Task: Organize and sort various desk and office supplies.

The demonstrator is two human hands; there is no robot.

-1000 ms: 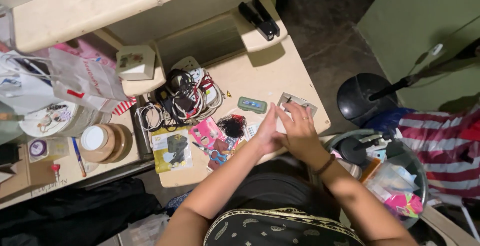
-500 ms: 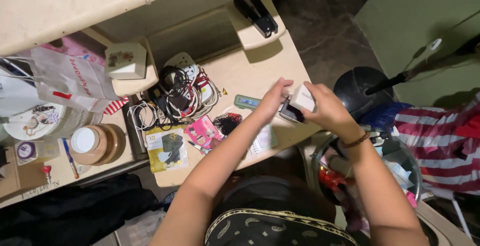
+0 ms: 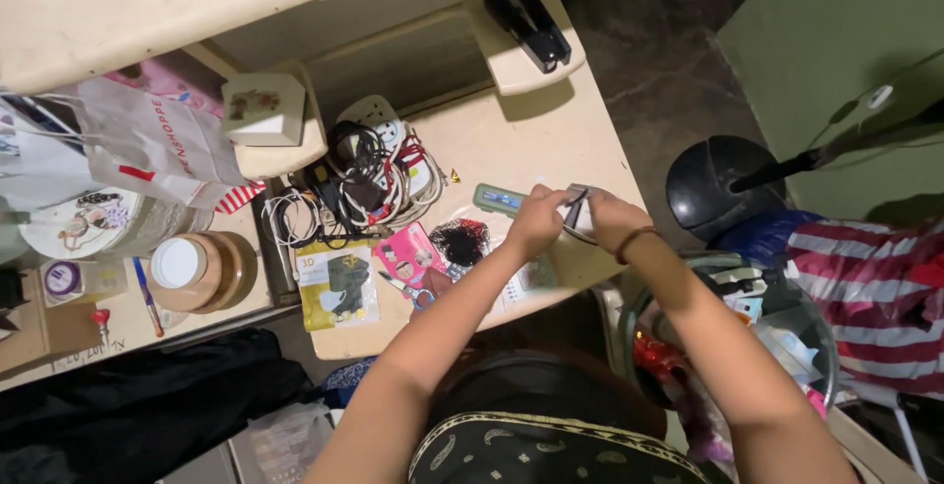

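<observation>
I keep both hands, left hand [image 3: 536,223] and right hand [image 3: 608,216], closed around the small white-and-dark flat box [image 3: 577,211], holding it steady over the cream desk [image 3: 511,140].

Both bare forearms reach forward and slightly rightward from the bottom of the view, converging so that the two hands meet close together in front of the body. The left hand [image 3: 536,220] is half closed, knuckles up, its fingers [image 3: 547,199] curled in and pinched toward the right hand, the left arm running long and straight from the elbow at the lower left. The right hand [image 3: 602,214] is bent at the wrist with its back turned up, fingers tucked under and mostly hidden, and a dark band circles the right wrist.
</observation>
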